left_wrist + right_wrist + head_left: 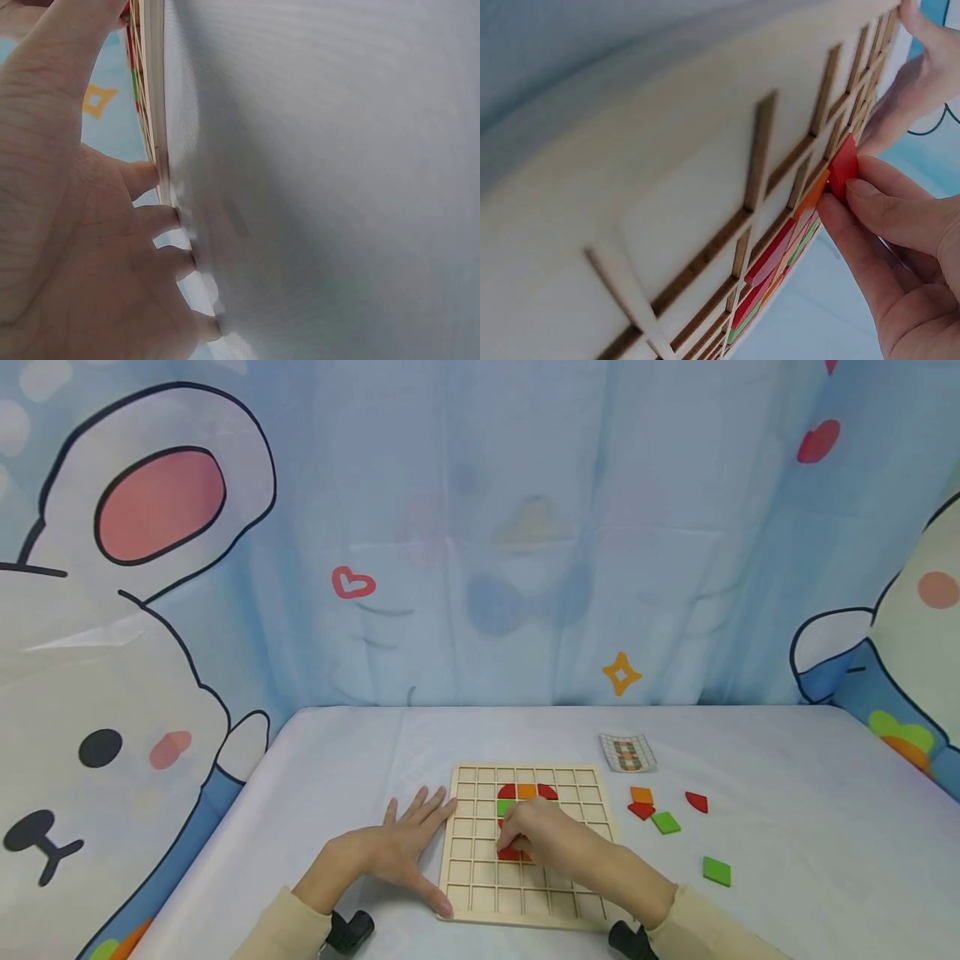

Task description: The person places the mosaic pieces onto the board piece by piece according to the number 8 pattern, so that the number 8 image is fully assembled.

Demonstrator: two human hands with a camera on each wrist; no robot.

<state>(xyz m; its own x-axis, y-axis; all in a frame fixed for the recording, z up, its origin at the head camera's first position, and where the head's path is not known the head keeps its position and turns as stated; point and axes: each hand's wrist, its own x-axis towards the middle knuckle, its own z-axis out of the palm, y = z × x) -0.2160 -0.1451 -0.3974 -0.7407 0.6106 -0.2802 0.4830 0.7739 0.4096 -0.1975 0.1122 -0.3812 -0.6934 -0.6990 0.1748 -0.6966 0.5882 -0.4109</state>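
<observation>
A wooden grid board (486, 899) lies on the table in front of the person. My left hand (393, 847) has its fingers spread along the board's left side, with the thumb at the near left corner; in the left wrist view the fingertips touch the table beside the edge. Between thumb and finger, my right hand (907, 247) pinches a red tile (844, 166) at the grid, tilted against an orange tile (812, 196). Farther up the board sit red tiles (507, 791), an orange square tile (527, 791) and a green tile (505, 807). The right hand hides part of this group in the head view.
Right of the board lie loose tiles: an orange one (641, 795), red ones (697, 802) and green ones (717, 871). A small printed pattern card (628, 753) lies behind them. A patterned curtain (525, 635) hangs beyond the table's far edge.
</observation>
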